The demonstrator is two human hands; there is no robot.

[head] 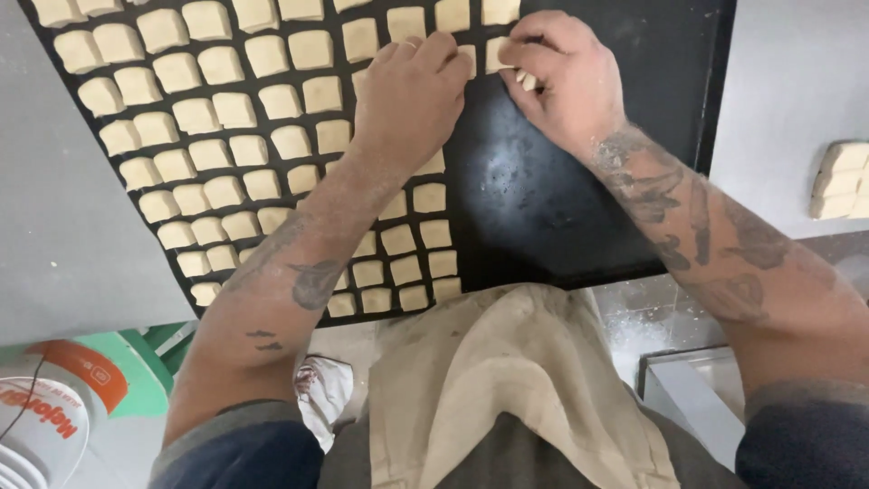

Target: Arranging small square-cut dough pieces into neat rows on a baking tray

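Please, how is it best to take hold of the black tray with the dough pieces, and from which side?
Probably by the near edge of the black tray, at its bare right part, coming from the person's side. The dough pieces fill the left and far parts in rows, so fingers there would press them. The left hand and right hand are busy at the far rows. Keep it level.
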